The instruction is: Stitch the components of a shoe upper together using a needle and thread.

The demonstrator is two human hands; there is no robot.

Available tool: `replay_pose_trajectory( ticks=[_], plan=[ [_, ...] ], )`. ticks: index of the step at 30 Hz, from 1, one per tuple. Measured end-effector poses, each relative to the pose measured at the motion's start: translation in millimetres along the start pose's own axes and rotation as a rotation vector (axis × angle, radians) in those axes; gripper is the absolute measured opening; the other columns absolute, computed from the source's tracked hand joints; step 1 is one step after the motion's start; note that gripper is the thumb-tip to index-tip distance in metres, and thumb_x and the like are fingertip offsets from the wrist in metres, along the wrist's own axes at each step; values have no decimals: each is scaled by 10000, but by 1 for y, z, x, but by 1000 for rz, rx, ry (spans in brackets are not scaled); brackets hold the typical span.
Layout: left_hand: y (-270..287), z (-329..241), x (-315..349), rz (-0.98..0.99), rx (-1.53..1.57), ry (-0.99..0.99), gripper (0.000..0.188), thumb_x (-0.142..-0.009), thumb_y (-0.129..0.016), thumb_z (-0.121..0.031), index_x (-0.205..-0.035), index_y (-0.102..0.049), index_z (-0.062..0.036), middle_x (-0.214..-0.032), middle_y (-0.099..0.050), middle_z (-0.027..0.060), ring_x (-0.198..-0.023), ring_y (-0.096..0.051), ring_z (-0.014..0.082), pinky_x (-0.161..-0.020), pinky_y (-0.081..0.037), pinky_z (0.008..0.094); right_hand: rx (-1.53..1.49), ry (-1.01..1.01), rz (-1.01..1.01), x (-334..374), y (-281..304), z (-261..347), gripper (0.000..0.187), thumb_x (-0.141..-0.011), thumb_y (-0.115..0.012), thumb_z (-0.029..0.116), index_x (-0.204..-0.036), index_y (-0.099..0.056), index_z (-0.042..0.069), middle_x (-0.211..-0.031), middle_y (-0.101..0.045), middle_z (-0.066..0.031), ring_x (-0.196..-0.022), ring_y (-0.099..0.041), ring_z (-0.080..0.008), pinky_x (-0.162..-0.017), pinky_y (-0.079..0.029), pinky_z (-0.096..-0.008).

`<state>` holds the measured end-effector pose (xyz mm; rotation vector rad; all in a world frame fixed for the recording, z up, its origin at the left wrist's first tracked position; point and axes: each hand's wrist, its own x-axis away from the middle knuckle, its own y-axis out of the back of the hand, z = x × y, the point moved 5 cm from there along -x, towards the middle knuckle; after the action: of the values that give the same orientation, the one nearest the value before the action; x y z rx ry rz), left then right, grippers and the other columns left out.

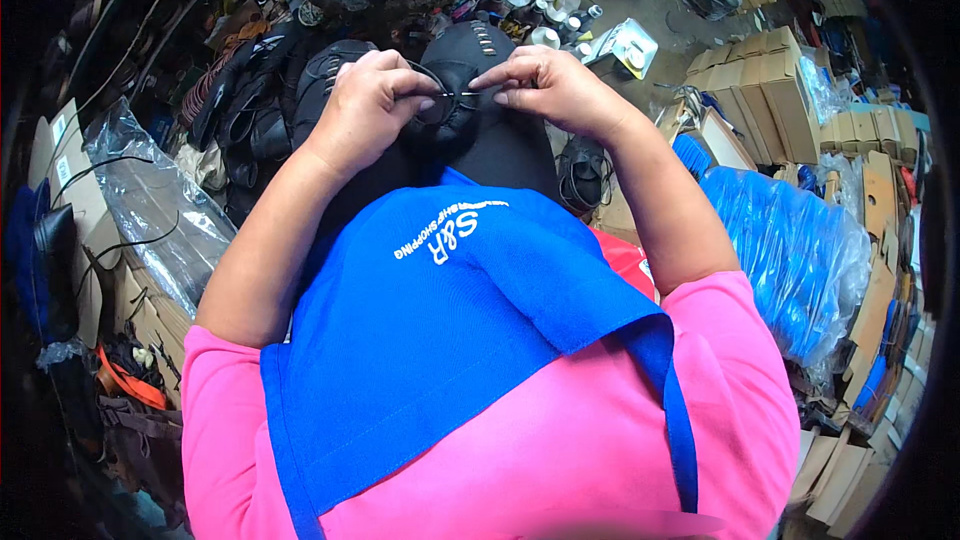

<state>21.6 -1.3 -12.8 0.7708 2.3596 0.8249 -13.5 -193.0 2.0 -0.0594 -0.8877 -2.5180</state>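
Observation:
Both of my hands meet above my knees, fingers pinched toward each other. Thumb and forefinger of my left hand [372, 98] close on one end of a thin, pale, needle-like piece [456, 93]. My right hand [556, 88] pinches at its other end, with the thumb just below the forefinger. Right behind the thin piece, between my knees, rests a rounded black item [458, 123] that looks like a shoe. Its lower part blends into my black trousers, and I cannot tell whether the thin piece passes through it.
A blue apron [400, 310] covers my lap. Black shoes [250, 105] are heaped at the left, near clear plastic sheeting [160, 200]. Several bottles [545, 0] stand ahead. Cardboard boxes [760, 95] and a plastic-wrapped blue bundle [785, 255] lie at the right.

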Motion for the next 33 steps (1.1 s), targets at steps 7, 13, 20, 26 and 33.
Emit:
replay_pose_trajectory(
  ticks=[7,13,20,26,33],
  plan=[
    [-4,4,13,48,102,265,275,-725,-689,-6,-992,-693,-73,-796,-606,70,-750,-587,185,-701,-467,291,-394,-212,29,3,-15,-21,310,-834,-666,111,-1143,-653,94,-824,-569,39,-736,-484,-45,-671,-414,-211],
    [-23,14,5,42,291,417,238,-758,-687,-14,-993,-656,-35,-816,-614,21,-757,-567,92,-699,-468,255,-464,-149,-14,-8,-20,-32,281,-805,-690,103,-1085,-673,84,-816,-632,25,-705,-511,-34,-624,-421,-204],
    [-30,5,-3,90,379,375,139,-768,-666,-21,-897,-617,-8,-802,-630,50,-757,-603,137,-701,-487,279,-301,-167,-32,-15,-15,-7,152,-792,-708,120,-917,-682,37,-757,-621,24,-718,-538,-46,-664,-443,-213],
    [3,-14,-15,204,-156,7,120,-755,-645,-111,-854,-644,-43,-836,-632,147,-841,-607,334,-739,-480,419,-304,-147,-7,-21,-5,-11,142,-779,-725,138,-790,-651,18,-730,-622,7,-705,-542,-63,-669,-442,-231],
    [-1,-9,-4,279,-9,243,142,-801,-599,-43,-939,-583,-11,-862,-627,194,-839,-618,344,-736,-478,381,-380,-158,-30,-2,-7,-32,146,-813,-705,179,-801,-661,40,-850,-595,2,-807,-535,-70,-736,-430,-231]
  ],
)
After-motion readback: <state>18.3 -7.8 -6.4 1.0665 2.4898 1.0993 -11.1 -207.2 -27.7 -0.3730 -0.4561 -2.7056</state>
